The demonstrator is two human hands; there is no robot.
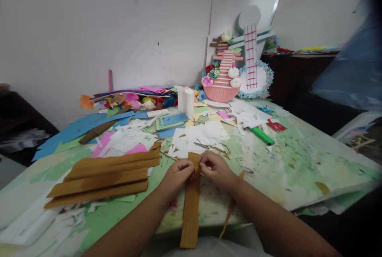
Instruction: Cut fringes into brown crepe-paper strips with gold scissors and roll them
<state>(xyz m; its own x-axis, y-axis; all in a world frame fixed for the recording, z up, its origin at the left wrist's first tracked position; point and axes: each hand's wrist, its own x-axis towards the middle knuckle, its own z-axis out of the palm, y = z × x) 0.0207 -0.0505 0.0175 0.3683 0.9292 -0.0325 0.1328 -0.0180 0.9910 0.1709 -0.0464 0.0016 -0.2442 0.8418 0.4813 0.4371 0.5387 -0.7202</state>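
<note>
Brown crepe-paper strip (191, 205) extending past the near edge of the table (277, 177). Left hand (178, 172) and right hand (217, 168), fingertips closed, pinch opposite edges near its far end, apparently shaping it; the next move calls for even tension. Beyond: scissors (209, 146).

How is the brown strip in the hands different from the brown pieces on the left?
The brown strip is pinched by the left hand and right hand; no hand touches the brown pieces.
The strip points away from the person, while the pieces lie sideways.
The strip reaches past the near edge of the table; the pieces don't.
Both are golden-brown.
</note>
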